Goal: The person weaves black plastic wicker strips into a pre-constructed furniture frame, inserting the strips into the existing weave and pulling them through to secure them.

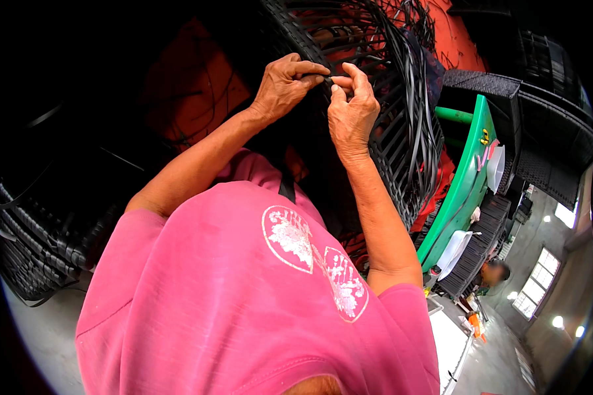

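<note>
My left hand (pixel 282 84) is closed in a pinch, thumb and forefinger together at a dark woven edge. Facing it, my right hand (pixel 354 115) has its fingers bent inward, their tips almost meeting the left fingertips. Between them is a short bit of black strip (pixel 329 78), mostly covered by the fingers. Both hands are over a black woven frame (pixel 394 148), which looks like part of wicker-style furniture. A bundle of long, loose black strips (pixel 420 112) hangs over its right side, beyond my right hand.
A green table (pixel 464 178) stands on the right, bearing a white tray (pixel 496 169) and small tools. More black woven pieces lie at the left (pixel 36 243) and far right (pixel 547 138). Orange-red sheeting (pixel 451 33) shows behind. Another person (pixel 494 272) is farther back.
</note>
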### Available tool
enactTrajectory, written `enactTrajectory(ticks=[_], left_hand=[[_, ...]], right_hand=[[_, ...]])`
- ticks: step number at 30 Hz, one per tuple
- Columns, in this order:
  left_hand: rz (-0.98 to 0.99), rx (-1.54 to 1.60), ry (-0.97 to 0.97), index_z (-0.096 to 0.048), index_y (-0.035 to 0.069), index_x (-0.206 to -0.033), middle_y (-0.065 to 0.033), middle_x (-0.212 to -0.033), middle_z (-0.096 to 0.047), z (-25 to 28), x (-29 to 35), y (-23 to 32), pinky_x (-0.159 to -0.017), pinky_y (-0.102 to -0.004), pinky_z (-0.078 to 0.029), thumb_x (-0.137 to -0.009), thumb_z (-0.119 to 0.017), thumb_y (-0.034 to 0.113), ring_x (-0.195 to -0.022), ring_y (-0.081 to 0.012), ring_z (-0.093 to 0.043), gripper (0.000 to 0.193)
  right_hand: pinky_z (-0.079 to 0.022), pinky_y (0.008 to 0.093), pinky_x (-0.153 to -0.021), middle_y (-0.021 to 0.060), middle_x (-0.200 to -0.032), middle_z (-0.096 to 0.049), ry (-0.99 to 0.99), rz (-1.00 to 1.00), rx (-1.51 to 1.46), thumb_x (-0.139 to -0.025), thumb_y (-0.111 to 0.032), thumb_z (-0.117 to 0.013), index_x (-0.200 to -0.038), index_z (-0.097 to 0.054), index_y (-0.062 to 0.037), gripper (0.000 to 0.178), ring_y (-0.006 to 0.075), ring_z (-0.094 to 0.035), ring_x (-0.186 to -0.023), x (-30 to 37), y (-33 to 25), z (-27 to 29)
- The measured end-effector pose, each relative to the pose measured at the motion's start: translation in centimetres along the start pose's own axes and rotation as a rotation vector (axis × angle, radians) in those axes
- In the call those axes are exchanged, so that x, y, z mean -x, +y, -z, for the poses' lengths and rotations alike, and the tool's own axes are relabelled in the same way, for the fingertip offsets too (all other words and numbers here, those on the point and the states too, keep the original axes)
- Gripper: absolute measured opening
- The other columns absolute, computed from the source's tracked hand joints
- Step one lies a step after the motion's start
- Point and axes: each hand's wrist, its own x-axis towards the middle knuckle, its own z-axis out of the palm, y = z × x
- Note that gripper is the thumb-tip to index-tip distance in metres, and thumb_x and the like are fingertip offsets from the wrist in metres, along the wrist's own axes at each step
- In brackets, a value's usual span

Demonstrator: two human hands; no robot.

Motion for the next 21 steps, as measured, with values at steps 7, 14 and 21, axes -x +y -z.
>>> enactTrajectory(ticks=[7,14,21], left_hand=[[0.014,0.038,0.039,-0.072,0.013,-0.09,-0.0027,-0.06,-0.042,-0.3,-0.1,-0.3,-0.054,-0.0278,-0.037,-0.074,-0.07,0.012,-0.057,-0.0136,-0.042,0.016],[0.155,0.252,0.12,-0.072,0.009,-0.088,-0.0019,-0.061,-0.05,-1.3,0.4,0.0,-0.053,-0.0257,-0.039,-0.073,-0.068,0.005,-0.058,-0.0091,-0.045,0.016],[0.339,0.525,0.197,-0.051,0.003,-0.127,0.0053,-0.063,-0.047,-1.6,0.5,0.3,-0.05,-0.018,-0.036,-0.078,-0.065,0.001,-0.056,-0.0024,-0.042,0.051]], right_hand=[[-0.04,0.0415,-0.086,0.0118,-0.114,-0.059,-0.016,0.345,0.35,-0.073,-0.01,-0.067,-0.116,-0.056,0.0006,0.045,0.0282,-0.05,-0.103,0.3,1.9,-0.3],[-0.04,0.0395,-0.084,0.0173,-0.113,-0.058,0.078,0.561,0.734,-0.078,-0.005,-0.056,-0.112,-0.055,0.0064,0.037,0.0276,-0.053,-0.102,1.0,2.2,-2.1],[-0.038,0.0447,-0.089,0.0191,-0.111,-0.058,0.124,0.594,0.814,-0.082,-0.01,-0.052,-0.112,-0.055,0.0037,0.033,0.0299,-0.053,-0.11,1.0,1.2,-3.1]])
